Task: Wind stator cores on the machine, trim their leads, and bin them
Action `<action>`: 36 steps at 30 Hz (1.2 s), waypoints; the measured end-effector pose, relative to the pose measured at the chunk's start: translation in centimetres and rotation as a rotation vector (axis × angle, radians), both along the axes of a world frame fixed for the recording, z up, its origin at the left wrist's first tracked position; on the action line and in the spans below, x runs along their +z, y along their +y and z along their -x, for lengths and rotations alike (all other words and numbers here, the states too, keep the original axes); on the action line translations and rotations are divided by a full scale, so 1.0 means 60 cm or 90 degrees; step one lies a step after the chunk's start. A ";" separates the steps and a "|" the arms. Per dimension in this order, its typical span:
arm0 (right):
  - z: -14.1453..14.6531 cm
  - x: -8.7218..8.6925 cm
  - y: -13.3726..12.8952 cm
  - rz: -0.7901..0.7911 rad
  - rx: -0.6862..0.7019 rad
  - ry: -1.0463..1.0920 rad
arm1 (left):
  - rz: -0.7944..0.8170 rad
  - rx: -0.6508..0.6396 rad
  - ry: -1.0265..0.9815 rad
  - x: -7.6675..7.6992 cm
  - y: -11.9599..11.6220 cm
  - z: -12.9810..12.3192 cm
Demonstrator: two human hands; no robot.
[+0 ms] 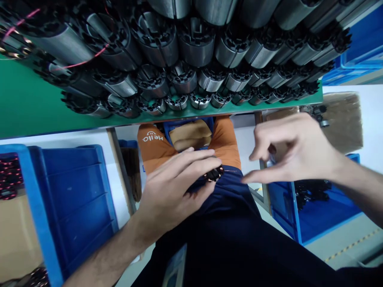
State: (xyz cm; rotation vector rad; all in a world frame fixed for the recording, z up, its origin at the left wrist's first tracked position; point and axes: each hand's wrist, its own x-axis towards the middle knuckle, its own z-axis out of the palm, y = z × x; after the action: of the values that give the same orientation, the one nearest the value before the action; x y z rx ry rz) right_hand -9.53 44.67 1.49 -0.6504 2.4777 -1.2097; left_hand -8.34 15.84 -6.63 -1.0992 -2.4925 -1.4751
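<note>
Over my lap, my left hand (pixel 179 181) grips a small black motor stator (pixel 214 173) with copper windings, its fingers wrapped over the top and thumb underneath. The palm and fingers hide most of the part. A thin reddish wire end seems to stick out from it to the right. To the right and apart from the stator, my right hand (pixel 295 149) hangs in the air. Its thumb and forefinger are spread with a gap between them, and nothing visible is in it; the other fingers curl inward.
Rows of stacked metal stator cores (pixel 197 48) with black ends stand on the green tabletop (pixel 26 103) ahead. A loose pink wire (pixel 86 59) lies across some. Blue crates (pixel 72 199) stand on my left; another blue bin (pixel 323 215) with dark parts sits lower right.
</note>
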 end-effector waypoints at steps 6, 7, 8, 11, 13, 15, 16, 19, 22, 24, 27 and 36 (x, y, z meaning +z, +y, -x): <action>0.001 -0.039 -0.001 0.219 -0.066 -0.724 | 0.006 -0.027 0.228 0.007 -0.011 0.002; -0.004 -0.045 -0.008 0.219 -0.043 -0.766 | 0.026 -0.048 0.260 0.010 -0.011 0.003; -0.009 -0.048 -0.015 0.205 -0.027 -0.736 | 0.039 -0.064 0.289 0.012 -0.010 0.004; -0.017 -0.035 -0.028 0.099 -0.021 -0.413 | 0.038 -0.040 0.179 0.010 -0.003 0.006; -0.016 -0.017 -0.023 0.032 -0.029 -0.220 | 0.018 -0.027 -0.021 0.004 0.003 0.005; -0.011 -0.003 -0.008 0.010 -0.035 -0.135 | -0.001 -0.019 -0.128 -0.002 0.004 0.003; -0.008 0.000 0.002 0.019 -0.045 -0.130 | -0.014 -0.016 -0.110 -0.004 0.003 0.002; -0.001 -0.012 0.024 0.134 -0.095 -0.335 | -0.037 0.007 0.068 -0.005 -0.005 0.000; -0.006 -0.038 0.020 0.223 -0.093 -0.670 | -0.007 -0.020 0.200 0.002 -0.013 0.001; -0.015 -0.050 0.005 0.213 -0.057 -0.784 | 0.039 -0.071 0.283 0.007 -0.015 0.002; -0.029 -0.046 -0.019 0.112 -0.015 -0.509 | 0.057 -0.082 0.297 0.007 -0.010 0.003; -0.020 -0.007 0.015 0.086 -0.108 -0.277 | -0.028 -0.007 -0.008 0.003 -0.001 -0.002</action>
State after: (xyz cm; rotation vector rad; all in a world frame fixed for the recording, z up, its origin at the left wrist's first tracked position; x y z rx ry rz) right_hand -8.33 45.59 1.08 -0.1798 2.1301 -1.4159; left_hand -8.25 15.78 -6.47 -1.1025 -2.4535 -1.5365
